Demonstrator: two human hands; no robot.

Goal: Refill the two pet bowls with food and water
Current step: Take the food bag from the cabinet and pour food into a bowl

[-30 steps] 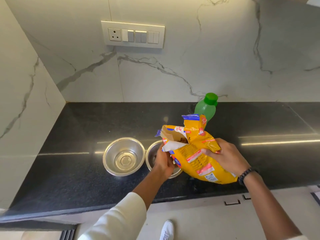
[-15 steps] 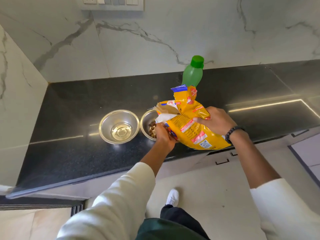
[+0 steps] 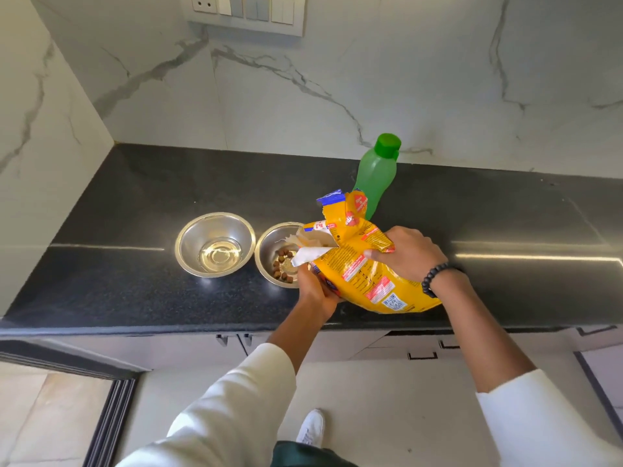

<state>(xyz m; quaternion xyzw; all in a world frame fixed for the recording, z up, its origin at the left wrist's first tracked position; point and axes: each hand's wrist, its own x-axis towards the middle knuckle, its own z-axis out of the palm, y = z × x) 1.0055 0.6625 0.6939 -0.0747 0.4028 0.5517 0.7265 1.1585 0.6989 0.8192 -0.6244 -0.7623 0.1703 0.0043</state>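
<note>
Two steel bowls stand side by side on the black counter [image 3: 135,291]. The left bowl [image 3: 214,243] holds nothing I can make out. The right bowl [image 3: 274,246] has several brown kibble pieces in its bottom. A yellow pet food bag [image 3: 362,274] is tilted with its torn mouth over the right bowl. My left hand [image 3: 315,291] grips the bag from below, near the mouth. My right hand [image 3: 409,252] clasps the bag's upper side. A green bottle [image 3: 376,173] with a green cap stands upright just behind the bag.
A marble wall rises behind the counter and on the left, with a switch panel [image 3: 247,13] high up. Cabinet fronts with dark handles [image 3: 423,355] run below the counter edge. My white shoe [image 3: 312,429] is on the floor.
The camera has tipped lower and shifted, so the counter sits higher in view. More of the right bowl shows, with kibble in it. Both hands keep hold of the tilted bag.
</note>
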